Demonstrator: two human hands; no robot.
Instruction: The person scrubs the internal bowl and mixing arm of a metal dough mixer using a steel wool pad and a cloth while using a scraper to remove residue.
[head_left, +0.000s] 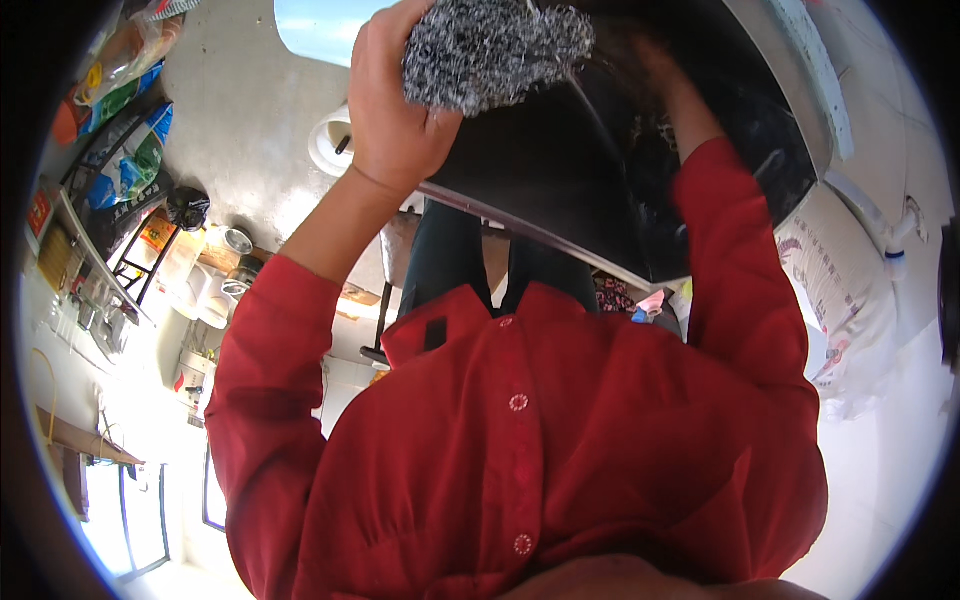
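My left hand (397, 105) is raised at the top of the view, its fingers around a shaggy, speckled grey-and-black bundle (487, 56). The bundle looks like a mop head or duster, but its exact kind is unclear. Below and to its right lies a glossy black panel (540, 165) with a pale metal edge. My right hand (649, 56) reaches over this dark surface, blurred and partly lost in shadow. Whether its fingers hold anything cannot be made out.
A white cup-like container (331, 142) is beside my left wrist. At left are plastic bags (135, 157), a black wire rack (146, 259) and glass jars (238, 241). On the right, a large printed white sack (840, 277) is near a white pipe (896, 240).
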